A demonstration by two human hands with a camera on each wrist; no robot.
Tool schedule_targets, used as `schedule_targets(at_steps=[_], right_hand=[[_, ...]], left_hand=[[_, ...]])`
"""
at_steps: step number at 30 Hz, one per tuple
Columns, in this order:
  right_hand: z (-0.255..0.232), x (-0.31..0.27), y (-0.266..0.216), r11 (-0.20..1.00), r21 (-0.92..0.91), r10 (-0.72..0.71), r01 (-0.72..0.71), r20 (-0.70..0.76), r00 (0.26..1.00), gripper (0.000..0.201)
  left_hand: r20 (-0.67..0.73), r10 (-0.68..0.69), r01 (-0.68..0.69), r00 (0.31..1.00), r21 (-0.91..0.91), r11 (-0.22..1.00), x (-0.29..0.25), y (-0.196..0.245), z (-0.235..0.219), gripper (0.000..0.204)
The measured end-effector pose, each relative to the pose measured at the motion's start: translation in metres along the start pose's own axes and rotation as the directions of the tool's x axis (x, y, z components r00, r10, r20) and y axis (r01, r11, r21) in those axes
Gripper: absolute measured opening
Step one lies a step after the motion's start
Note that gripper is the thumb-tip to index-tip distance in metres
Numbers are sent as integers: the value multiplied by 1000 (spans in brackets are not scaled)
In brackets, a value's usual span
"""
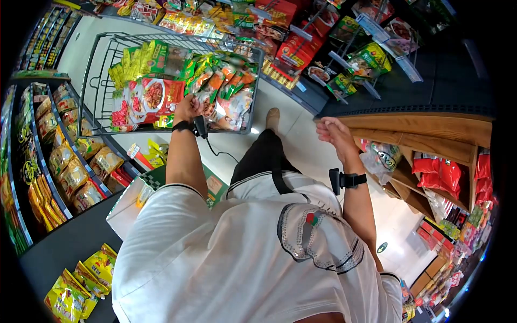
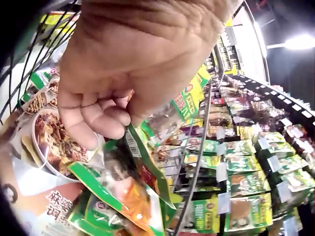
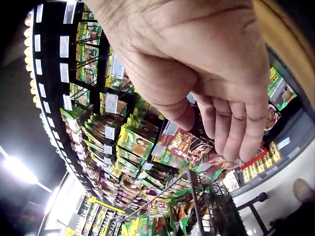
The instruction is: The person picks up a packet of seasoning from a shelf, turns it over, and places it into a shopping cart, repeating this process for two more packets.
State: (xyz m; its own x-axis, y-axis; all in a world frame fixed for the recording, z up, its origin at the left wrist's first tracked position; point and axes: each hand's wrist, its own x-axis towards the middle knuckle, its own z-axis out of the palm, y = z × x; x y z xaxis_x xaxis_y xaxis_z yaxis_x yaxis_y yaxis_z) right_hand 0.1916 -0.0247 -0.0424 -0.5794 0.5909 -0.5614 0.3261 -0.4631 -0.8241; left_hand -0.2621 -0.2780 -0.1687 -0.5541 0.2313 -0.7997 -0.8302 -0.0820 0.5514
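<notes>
Left wrist: the left hand pinches a glossy, green-edged, barcoded packet, the right hand relaxed.

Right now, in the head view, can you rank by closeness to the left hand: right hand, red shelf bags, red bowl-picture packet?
1. Red bowl-picture packet: beside the left hand.
2. Right hand: off rightward.
3. Red shelf bags: farther right.

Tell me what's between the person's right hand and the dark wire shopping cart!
In the head view, a tan shoe and pale floor tiles lie between.
</notes>
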Motion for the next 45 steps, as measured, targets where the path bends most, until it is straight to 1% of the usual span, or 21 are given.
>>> schedule_targets(at_steps=[1,4,6,8,9,12,13,16,18,20,22,23,28,29,30,32,33,36,39,42,45], right_hand=[[1,2,-1,1000,3,0,0,3,1000,31],[4,5,-2,1000,13,-1,1,11,1000,32],[8,7,-6,1000,15,-6,6,23,1000,32],[14,9,-14,999,16,-39,38,75,996,34],[18,10,-19,998,17,-56,55,98,994,34],[32,11,-38,989,106,-116,100,153,981,42],[38,9,-48,984,124,-145,127,155,977,44],[50,0,-72,964,184,-217,191,130,968,52],[51,-3,-79,946,232,-254,225,100,962,55],[46,-5,-79,934,261,-270,245,64,961,52],[38,-8,-80,930,260,-280,260,40,959,48],[32,-8,-76,921,295,-268,256,-2,964,40],[12,-25,-60,866,369,-310,336,-130,942,33],[9,-27,-56,862,354,-327,363,-160,931,33],[6,-28,-53,857,338,-344,390,-190,920,33],[1,-33,-46,870,324,-314,372,-217,924,33],[-1,-35,-43,877,316,-300,362,-230,926,32],[-4,-41,-37,895,283,-273,344,-262,926,31],[-2,-51,-40,874,323,-283,364,-271,920,29],[-4,-51,-33,894,314,-238,320,-272,932,28],[-4,-55,-35,883,330,-236,335,-304,923,28]], left_hand=[[44,-21,22,999,-14,1000,6,4,-8,18],[131,98,-95,987,-31,995,-28,11,-4,14],[178,235,-237,956,-7,971,-63,12,9,9],[258,365,-382,894,14,924,-107,12,33,8],[283,374,-402,883,45,915,-126,12,47,7],[484,353,-445,801,87,891,-149,-1,77,8],[550,314,-449,774,128,884,-158,-6,89,9],[653,236,-437,720,162,885,-186,-33,128,8],[730,158,-421,665,191,887,-199,-48,147,9],[745,108,-420,658,244,874,-216,-64,165,12],[777,61,-450,626,296,843,-220,-77,176,14],[785,26,-447,619,325,833,-222,-83,183,14],[798,-93,-485,596,450,750,-240,-103,204,17],[814,-136,-493,565,464,736,-239,-105,207,21],[827,-105,-541,552,451,709,-238,-107,212,24],[852,-45,-632,522,422,650,-240,-115,222,29],[842,-94,-611,531,457,647,-249,-114,228,38],[881,-67,-679,469,408,610,-244,-129,241,41],[890,-59,-644,451,371,669,-248,-140,250,40],[902,-37,-696,430,357,623,-235,-150,253,38],[903,-40,-645,428,336,687,-239,-156,256,42]])
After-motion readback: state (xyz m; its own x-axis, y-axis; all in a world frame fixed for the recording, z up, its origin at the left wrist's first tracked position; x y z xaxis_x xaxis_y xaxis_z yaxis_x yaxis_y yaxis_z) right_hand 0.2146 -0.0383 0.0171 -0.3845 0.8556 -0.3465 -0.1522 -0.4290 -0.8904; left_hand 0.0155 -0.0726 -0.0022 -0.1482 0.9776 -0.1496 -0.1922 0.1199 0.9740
